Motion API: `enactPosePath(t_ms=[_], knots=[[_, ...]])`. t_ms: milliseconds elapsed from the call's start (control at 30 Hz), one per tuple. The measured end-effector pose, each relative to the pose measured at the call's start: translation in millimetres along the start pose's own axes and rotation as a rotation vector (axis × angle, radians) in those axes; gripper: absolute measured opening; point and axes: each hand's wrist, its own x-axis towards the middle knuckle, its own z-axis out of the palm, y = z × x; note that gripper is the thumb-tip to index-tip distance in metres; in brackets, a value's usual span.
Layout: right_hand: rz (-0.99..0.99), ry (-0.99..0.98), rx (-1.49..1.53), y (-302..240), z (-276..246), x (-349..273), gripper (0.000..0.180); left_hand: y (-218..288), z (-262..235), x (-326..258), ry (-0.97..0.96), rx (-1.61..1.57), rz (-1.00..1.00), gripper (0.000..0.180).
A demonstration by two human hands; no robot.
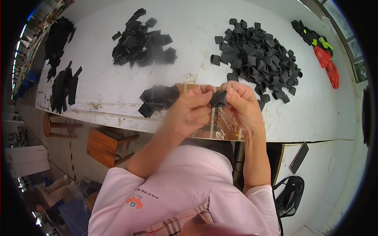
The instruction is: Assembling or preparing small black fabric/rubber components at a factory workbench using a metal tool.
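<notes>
A small folded piece of black fabric (218, 99) is pinched between my two hands, above the table's near edge. My left hand (193, 107) grips its left side between thumb and fingers. On the opposite side, the thumb and fingers of my right hand (241, 100) close on it. Just left of my left hand lies a small stack of flat black fabric pieces (159, 98). Beyond my right hand spreads a large heap of short black fabric tubes (256, 57). Brown cardboard covered in clear tape (224, 128) lies under my hands.
Loose black pieces (138, 43) form another pile at the back left of the white table (189, 43). Black strips (63, 88) lie at the left end. Red plastic bags (327, 65) rest at the far right. A wooden stool (103, 145) stands beneath the front edge.
</notes>
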Motion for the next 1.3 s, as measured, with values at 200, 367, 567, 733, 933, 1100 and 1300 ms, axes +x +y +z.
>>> enactPosePath(t_ms=[200,367,567,733,933,1100,1300], knots=[[-0.027,-0.071,0.068,18,-6,2,0.023,-10,15,-4,0.186,0.338,0.186,0.012],[-0.261,0.181,-0.489,6,1,-1,0.018,-19,24,5,0.265,1.090,0.762,0.028],[-0.622,0.354,-0.760,5,11,-24,0.026,-2,35,5,0.009,1.601,0.862,0.023],[-0.732,0.332,-0.995,2,24,-19,0.029,-7,32,1,0.142,1.099,0.797,0.007],[-0.832,0.403,-1.114,-1,27,-14,0.017,-11,29,-5,0.165,0.631,0.697,0.011],[-0.873,0.376,-0.956,17,15,-9,0.014,-16,22,-9,0.229,0.696,0.659,0.012],[-0.846,0.348,-0.948,17,16,-8,0.012,-16,18,-9,0.188,0.841,0.761,0.011]])
